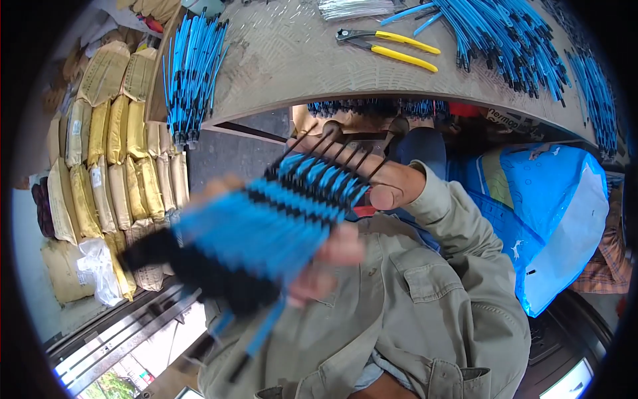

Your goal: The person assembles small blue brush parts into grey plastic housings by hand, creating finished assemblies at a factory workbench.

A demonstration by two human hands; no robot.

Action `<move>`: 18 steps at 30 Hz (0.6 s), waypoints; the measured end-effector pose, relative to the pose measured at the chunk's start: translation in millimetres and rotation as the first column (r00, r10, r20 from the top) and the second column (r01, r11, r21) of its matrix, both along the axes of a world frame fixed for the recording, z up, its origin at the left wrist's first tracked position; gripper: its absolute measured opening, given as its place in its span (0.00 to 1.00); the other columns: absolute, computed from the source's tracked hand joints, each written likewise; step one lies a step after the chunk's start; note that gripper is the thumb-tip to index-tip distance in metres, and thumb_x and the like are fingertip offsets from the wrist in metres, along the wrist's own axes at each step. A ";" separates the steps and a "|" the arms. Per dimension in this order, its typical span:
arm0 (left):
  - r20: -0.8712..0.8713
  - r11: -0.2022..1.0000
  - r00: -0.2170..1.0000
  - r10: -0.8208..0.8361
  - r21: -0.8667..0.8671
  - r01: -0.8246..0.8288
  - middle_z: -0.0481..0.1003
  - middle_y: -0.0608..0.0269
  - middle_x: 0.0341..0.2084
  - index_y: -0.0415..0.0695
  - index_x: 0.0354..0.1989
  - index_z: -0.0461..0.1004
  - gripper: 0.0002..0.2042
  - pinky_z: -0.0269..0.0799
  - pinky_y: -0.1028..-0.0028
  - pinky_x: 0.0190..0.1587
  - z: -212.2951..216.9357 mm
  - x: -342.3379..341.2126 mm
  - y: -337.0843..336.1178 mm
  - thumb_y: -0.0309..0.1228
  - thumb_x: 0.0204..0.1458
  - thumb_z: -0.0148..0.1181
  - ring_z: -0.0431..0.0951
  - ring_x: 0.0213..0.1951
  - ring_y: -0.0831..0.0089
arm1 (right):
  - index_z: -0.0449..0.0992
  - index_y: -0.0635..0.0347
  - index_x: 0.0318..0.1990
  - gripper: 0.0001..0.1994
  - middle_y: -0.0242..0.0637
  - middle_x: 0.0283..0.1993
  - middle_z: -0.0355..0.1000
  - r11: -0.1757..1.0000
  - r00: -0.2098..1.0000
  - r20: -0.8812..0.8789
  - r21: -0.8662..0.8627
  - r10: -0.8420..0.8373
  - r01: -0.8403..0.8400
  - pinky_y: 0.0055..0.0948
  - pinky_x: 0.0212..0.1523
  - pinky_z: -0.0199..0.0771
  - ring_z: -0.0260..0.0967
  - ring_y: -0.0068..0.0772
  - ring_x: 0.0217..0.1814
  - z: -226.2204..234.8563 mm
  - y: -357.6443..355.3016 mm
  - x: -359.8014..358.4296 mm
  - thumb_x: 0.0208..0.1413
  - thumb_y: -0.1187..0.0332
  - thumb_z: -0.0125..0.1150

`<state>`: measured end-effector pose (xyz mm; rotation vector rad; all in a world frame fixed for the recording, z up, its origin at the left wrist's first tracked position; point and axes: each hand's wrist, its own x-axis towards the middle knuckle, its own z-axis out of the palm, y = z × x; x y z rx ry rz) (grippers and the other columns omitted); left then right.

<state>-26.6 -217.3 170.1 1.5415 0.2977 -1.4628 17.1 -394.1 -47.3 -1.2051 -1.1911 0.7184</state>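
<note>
Before the person's khaki jacket (419,286), a bundle of blue tubes (256,229) with black bands hangs tilted, clear of the worktop (286,70); its nearer end is blurred. Around its middle, the left hand (340,247) is closed, blurred fingertips curling over the right edge and more fingers showing at the left edge; the palm is hidden. At the far end, the right hand (395,183) lies behind a row of thin black rods (359,163), fingers stretched leftward and thumb beside the tubes; whether it grips them, I cannot tell. Beyond, yellow-handled cutters (404,58) lie on the worktop between a smaller tube bunch (193,76) on the left and a larger tube pile (502,43) on the right.
</note>
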 end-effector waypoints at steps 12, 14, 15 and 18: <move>0.250 0.568 0.707 0.662 -0.783 -0.255 0.68 0.47 0.47 0.33 0.49 0.65 0.18 0.69 0.67 0.47 -196.7 25.7 22.4 0.26 0.49 0.50 0.72 0.46 0.60 | 0.54 0.71 0.57 0.39 0.50 0.55 0.61 0.779 0.707 -0.375 -0.070 -0.599 0.623 0.29 0.60 0.51 0.57 0.36 0.60 22.8 13.4 143.7 0.55 0.38 0.25; 0.466 0.630 0.596 0.653 -0.771 -0.087 0.66 0.47 0.49 0.30 0.52 0.61 0.19 0.68 0.64 0.50 -206.8 46.6 23.5 0.27 0.52 0.45 0.70 0.48 0.58 | 0.65 0.67 0.51 0.26 0.46 0.50 0.67 0.651 0.631 -0.263 0.014 -0.730 0.759 0.28 0.54 0.59 0.62 0.29 0.54 36.5 1.8 179.6 0.59 0.51 0.38; 0.634 0.716 0.469 0.614 -0.698 0.006 0.68 0.48 0.47 0.31 0.49 0.64 0.17 0.68 0.66 0.49 -205.9 55.8 23.0 0.26 0.51 0.48 0.71 0.47 0.59 | 0.65 0.67 0.51 0.26 0.46 0.50 0.67 0.652 0.634 -0.254 0.016 -0.731 0.758 0.28 0.54 0.59 0.62 0.29 0.54 43.3 2.0 198.0 0.59 0.51 0.38; 0.870 0.862 0.152 0.468 -0.488 0.136 0.72 0.51 0.42 0.34 0.44 0.70 0.14 0.68 0.69 0.48 -200.1 73.9 16.3 0.24 0.47 0.53 0.73 0.45 0.62 | 0.74 0.58 0.39 0.12 0.38 0.41 0.71 0.569 0.581 0.561 -0.222 -0.590 0.792 0.30 0.45 0.66 0.68 0.30 0.46 60.9 -1.3 243.2 0.53 0.61 0.50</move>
